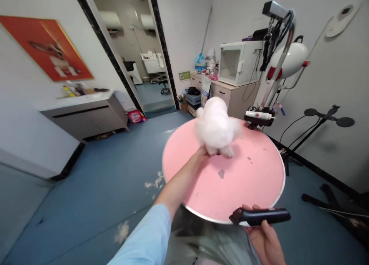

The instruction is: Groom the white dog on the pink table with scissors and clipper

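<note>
Small white dog (pixel 216 126) stands at 12 o'clock on the round pink table (pixel 253 188); soft, light and likely to squirm, it is best steadied at the hindquarters. Left hand (pixel 201 152) reaches under its rear, grip hidden in fur, so closure cannot be told. Right hand (pixel 263 234), at 5 o'clock, is closed around a black clipper (pixel 259 216); the dog's head is blurred.

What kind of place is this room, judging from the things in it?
Most likely a pet grooming salon: a small white dog stands on a round pink table, the right hand holds a black clipper, and fur clumps lie on the floor.

Pet-grooming salon: pink grooming table (pixel 259 180), dog (pixel 216 128)
</note>
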The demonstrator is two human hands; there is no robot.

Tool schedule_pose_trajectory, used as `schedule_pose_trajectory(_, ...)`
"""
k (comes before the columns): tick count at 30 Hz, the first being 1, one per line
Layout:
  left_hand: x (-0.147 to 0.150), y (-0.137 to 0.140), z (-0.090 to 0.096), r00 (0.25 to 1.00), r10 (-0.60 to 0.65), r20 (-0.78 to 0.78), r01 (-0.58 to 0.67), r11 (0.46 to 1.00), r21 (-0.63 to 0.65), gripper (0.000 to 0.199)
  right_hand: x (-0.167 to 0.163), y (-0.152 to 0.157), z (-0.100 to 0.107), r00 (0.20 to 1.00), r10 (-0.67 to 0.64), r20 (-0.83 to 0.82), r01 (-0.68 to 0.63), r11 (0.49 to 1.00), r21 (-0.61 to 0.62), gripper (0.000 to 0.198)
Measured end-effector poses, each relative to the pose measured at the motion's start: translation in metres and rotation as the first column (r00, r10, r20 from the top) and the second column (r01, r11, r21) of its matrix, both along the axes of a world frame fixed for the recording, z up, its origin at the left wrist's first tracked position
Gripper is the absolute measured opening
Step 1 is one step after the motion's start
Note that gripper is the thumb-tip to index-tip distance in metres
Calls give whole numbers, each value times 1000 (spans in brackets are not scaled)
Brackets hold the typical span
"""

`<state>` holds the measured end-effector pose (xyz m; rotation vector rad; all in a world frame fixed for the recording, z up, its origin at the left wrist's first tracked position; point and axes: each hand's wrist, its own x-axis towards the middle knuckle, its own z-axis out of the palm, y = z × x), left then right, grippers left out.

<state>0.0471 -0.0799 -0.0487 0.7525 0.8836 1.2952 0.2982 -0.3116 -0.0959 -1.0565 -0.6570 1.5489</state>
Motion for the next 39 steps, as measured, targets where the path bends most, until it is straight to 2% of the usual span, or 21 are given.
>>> schedule_pose_trajectory(2,-2,6,5,988,-136,74,133,990,46,26,1,10,-4,1000,-17,18,17,1000,16,44)
schedule_pose_trajectory(4,-11,7,16,980,-169,102,155,979,132,34,-2,28,0,995,-49,85,46,998,43,45)
schedule_pose_trajectory(5,-16,9,24,985,-133,110,110,975,193,41,-5,40,6,989,-67,135,58,996,69,45)
schedule_pose_trajectory(7,-23,19,45,996,45,83,-67,952,299,48,-13,73,25,960,-60,273,21,989,144,46)
schedule_pose_trajectory(9,-24,34,69,968,248,31,-242,900,362,44,-25,116,49,886,-1,463,-114,969,218,46)
schedule_pose_trajectory(10,-24,42,82,956,294,4,-272,878,393,43,-33,140,63,831,10,556,-189,945,266,45)
schedule_pose_trajectory(11,-23,50,95,951,310,-10,-277,862,426,42,-43,166,76,786,-34,618,-230,910,343,43)
schedule_pose_trajectory(12,-23,56,108,949,316,-13,-276,846,456,42,-54,192,88,750,-112,652,-255,860,441,39)
schedule_pose_trajectory(13,-23,61,122,947,321,-8,-278,831,482,42,-65,216,98,735,-209,645,-273,780,563,37)
schedule_pose_trajectory(15,-25,66,148,943,332,12,-290,807,514,39,-87,259,112,734,-330,593,-358,554,751,34)
schedule_pose_trajectory(17,-29,68,170,941,338,17,-295,794,531,37,-106,287,116,714,-407,570,-450,356,819,32)
schedule_pose_trajectory(19,-33,69,185,941,337,-3,-279,782,557,36,-116,298,113,675,-456,580,-542,227,809,31)
schedule_pose_trajectory(21,-37,70,194,945,323,-45,-232,763,603,34,-119,298,106,635,-487,599,-612,154,775,32)
schedule_pose_trajectory(23,-39,70,199,949,303,-86,-181,747,640,33,-120,295,101,616,-508,602,-633,136,762,37)
schedule_pose_trajectory(26,-38,70,205,947,296,-124,-152,754,639,31,-126,297,91,591,-522,615,-632,173,755,41)
schedule_pose_trajectory(28,-36,68,209,939,311,-144,-153,757,635,30,-130,302,81,554,-517,653,-663,201,721,35)
schedule_pose_trajectory(31,-35,66,215,928,328,-175,-141,748,649,29,-132,305,69,500,-508,702,-719,208,663,30)
schedule_pose_trajectory(36,-34,60,223,943,266,-199,-81,766,638,26,-131,298,73,545,-542,640,-669,180,721,40)
schedule_pose_trajectory(39,-34,57,226,960,225,-168,-62,752,656,28,-137,296,75,486,-555,675,-708,203,676,29)
